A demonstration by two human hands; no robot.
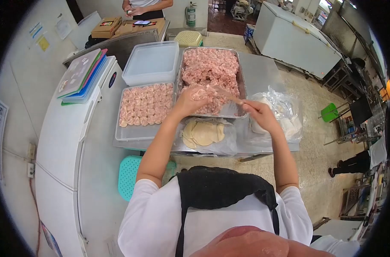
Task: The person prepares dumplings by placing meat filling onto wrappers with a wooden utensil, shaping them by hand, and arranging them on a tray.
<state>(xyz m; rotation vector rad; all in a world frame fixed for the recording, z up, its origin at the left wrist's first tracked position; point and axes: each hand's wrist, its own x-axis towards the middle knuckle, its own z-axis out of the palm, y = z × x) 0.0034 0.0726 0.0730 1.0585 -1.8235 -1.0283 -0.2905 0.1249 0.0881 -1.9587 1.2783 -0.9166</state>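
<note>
One L hand: cupped over meat tray, can't tell grip
R hand: clamped on flat tool
Wrappers: nr side of meat tray
Dumplings: L of meat tray

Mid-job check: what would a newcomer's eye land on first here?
Probably the pink ground meat heaped in the metal tray on the table, with the left hand at its near side and the right hand gripping a slim tool. Next, neat rows of small meat-filled pieces in the plastic tray to its left, and pale flat rounds just in front.
</note>
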